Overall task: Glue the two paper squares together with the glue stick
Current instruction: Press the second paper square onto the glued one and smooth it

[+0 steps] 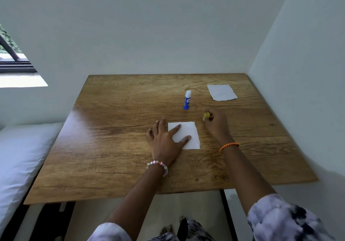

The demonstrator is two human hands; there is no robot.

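wooden table (pixel 115 147) | far paper square (pixel 221 92) back right | near paper square (pixel 188 134) under flat, spread left hand (pixel 164 138) | right hand (pixel 216 123) closed round yellow cap (pixel 206 116) | glue stick (pixel 187 100) upright between squares, label unreadable

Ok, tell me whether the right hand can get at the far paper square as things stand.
Probably yes: bare table lies between the right hand and the far paper square, but its fingers already pinch a small yellow thing.
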